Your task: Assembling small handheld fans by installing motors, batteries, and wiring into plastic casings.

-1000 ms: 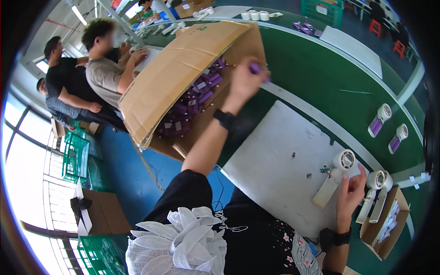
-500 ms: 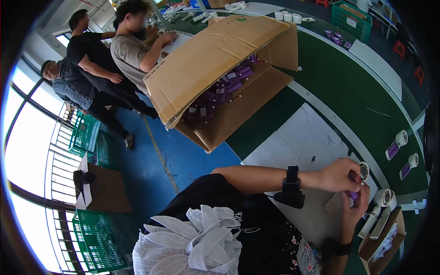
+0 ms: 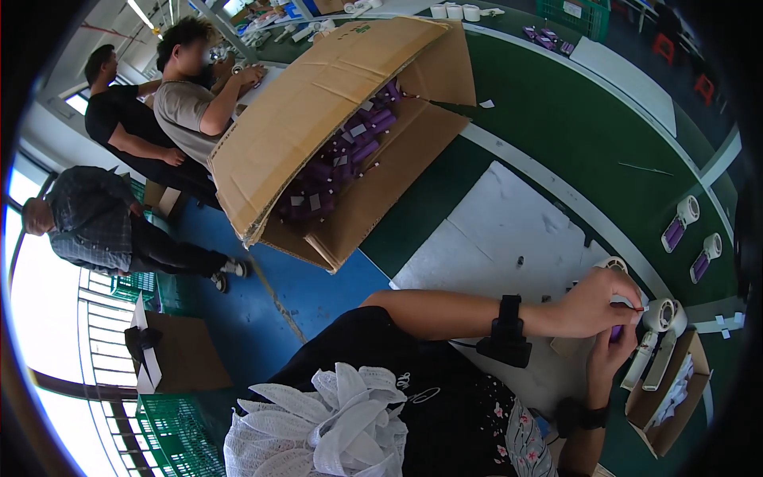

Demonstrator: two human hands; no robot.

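Observation:
My left hand [image 3: 592, 304] is closed in a pinch on thin red wires at the top of a purple battery pack. The purple battery pack [image 3: 617, 333] is mostly hidden behind the fingers of my right hand [image 3: 610, 355], which grips it from below. A small white bit shows by the fingertips. Just beyond my left hand, a white round-headed housing [image 3: 612, 264] lies on the pale sheet [image 3: 509, 230]. Close on the right are more white round-headed housings [image 3: 659, 315] with long handles.
A large cardboard box [image 3: 334, 103] lies on its side, holding many purple battery packs [image 3: 342, 159]. Two white housings with purple cells [image 3: 674, 234] rest on the green bench [image 3: 556, 119]. A small carton [image 3: 666, 397] stands at right. Several people [image 3: 191, 111] are at the left.
My hands have shifted slightly, with my left fingers now pinched at the wire end above the pack. The view has turned, and the person in the plaid shirt has moved.

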